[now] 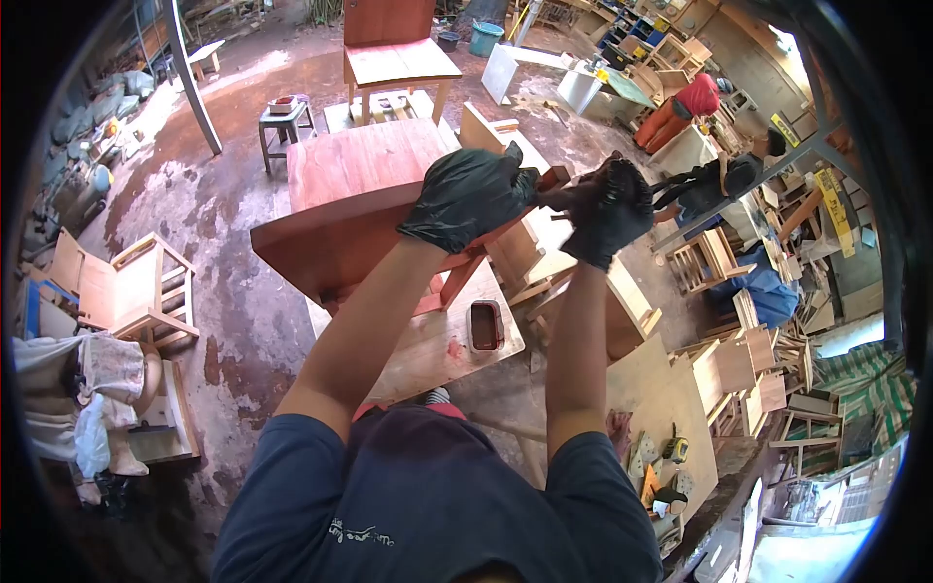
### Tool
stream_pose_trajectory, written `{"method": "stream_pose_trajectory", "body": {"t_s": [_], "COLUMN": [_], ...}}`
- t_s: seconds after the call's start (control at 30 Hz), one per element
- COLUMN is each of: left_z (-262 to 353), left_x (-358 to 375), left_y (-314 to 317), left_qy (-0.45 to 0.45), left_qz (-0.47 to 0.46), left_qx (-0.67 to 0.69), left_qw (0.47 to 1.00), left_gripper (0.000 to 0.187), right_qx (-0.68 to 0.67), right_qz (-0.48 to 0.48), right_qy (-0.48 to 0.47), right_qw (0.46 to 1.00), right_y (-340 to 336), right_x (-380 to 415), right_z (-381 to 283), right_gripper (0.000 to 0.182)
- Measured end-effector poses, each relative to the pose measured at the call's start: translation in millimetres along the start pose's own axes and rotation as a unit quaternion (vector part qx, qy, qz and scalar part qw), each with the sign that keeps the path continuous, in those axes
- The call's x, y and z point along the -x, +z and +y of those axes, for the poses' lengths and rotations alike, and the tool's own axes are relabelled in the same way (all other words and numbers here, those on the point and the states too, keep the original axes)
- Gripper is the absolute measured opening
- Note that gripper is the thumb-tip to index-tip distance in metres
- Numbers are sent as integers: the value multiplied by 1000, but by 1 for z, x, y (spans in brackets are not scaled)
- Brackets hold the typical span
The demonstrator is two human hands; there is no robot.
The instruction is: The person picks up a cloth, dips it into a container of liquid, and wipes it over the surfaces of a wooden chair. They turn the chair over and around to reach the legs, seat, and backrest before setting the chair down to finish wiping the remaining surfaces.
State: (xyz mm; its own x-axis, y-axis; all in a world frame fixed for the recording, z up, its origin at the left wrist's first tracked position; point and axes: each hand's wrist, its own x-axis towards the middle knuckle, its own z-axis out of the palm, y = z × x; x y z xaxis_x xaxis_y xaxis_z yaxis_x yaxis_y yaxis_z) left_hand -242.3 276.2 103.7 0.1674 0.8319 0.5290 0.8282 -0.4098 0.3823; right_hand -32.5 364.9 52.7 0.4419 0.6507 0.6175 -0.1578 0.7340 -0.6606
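Note:
A wooden chair (335, 238), its near panel coated reddish-brown and its seat paler, lies tipped over on a light board. My left hand (473, 197), in a black glove, is closed over the chair's upper edge near its right end. Just right of that end is my right hand (614, 209), also gloved in black, with its fingers curled. Something dark brown shows at those fingers; I cannot tell what it is. Below the hands, a small container of dark red-brown liquid (486, 326) stands on the stained board (418, 364).
Behind the chair stands another chair (403, 63) with a red-brown back. A stool (283, 126) bears a small red container. Unfinished chairs sit at left (136, 291) and right. A tape measure (676, 449) lies on a side board. Two people work at the upper right.

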Motion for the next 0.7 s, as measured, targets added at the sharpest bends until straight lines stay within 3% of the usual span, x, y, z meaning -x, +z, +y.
{"method": "stream_pose_trajectory", "body": {"t_s": [0.03,0.07,0.17,0.3,0.37,0.53,0.7], "left_z": [2,3,1,0,-4,5,14], "left_x": [-1,-3,-7,-6,-6,-8,-24], "left_y": [-1,0,4,10,18,7,14], "left_qy": [-6,-11,-14,-1,17,33,-41], "left_qz": [0,1,5,-17,-4,23,-36], "left_qx": [-5,-10,-13,-30,-30,-46,-80], "left_qw": [1000,1000,1000,999,999,998,995], "left_gripper": [29,28,30,37,39,39,48], "right_qx": [45,-16,-107,-144,-93,34,-33], "right_qz": [3,14,-61,-129,-202,-236,-448], "right_qy": [-3,88,223,244,220,244,193], "right_qw": [999,996,967,950,950,940,872], "right_y": [-5,-12,-39,-54,-71,-79,-49], "right_x": [-11,-8,3,9,-6,-54,-113], "right_z": [-3,-6,-13,-23,-14,9,55], "right_gripper": [18,22,32,37,37,29,29]}}
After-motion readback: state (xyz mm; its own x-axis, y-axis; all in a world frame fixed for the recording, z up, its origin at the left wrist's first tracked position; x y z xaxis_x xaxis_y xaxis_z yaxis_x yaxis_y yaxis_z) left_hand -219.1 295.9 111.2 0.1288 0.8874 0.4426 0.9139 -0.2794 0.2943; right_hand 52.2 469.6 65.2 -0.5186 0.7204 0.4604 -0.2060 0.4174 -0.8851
